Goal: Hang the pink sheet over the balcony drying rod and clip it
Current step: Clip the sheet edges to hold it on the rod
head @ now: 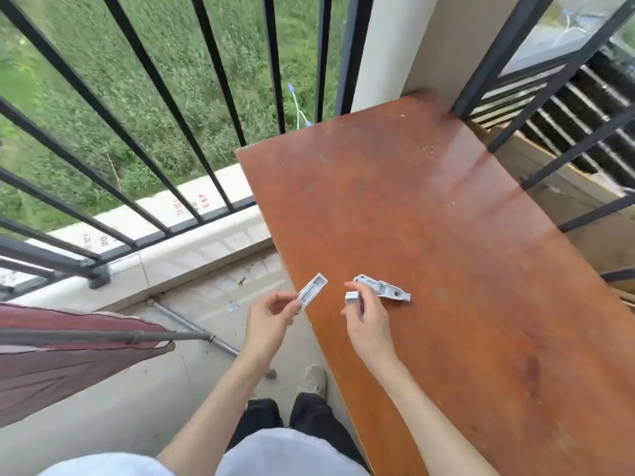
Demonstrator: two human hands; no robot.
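Left hand (271, 316), fingers curled, pinches one grey clip (312, 291) by its lower end; the clip slants up and to the right, its ribbed pad facing the camera, just off the near left edge of the table. Farther left, at the frame's edge, the pink sheet (68, 365) hangs draped over the drying rod (103, 335), a grey horizontal bar whose free end points toward the middle of the balcony floor (137, 400). Behind the sheet and rod stand the black railing bars (165, 97), set on a pale ledge (192, 249), with green vegetation visible far below between them.

Right hand (366, 321), over the table's near left part, holds a second grey clip (354, 300) between thumb and curled fingers; only its blocky upper end shows above the fingers. Just beside this hand, touching or nearly touching the fingertips, a third grey clip (385, 288) lies flat on the red-brown table (446, 235), long axis running left to right. At the right, dark louvred slats (584, 108) and more black bars border the table's far side. Below the hands, dark trousers (309, 417) and one pale shoe (313, 377) stand on the floor.
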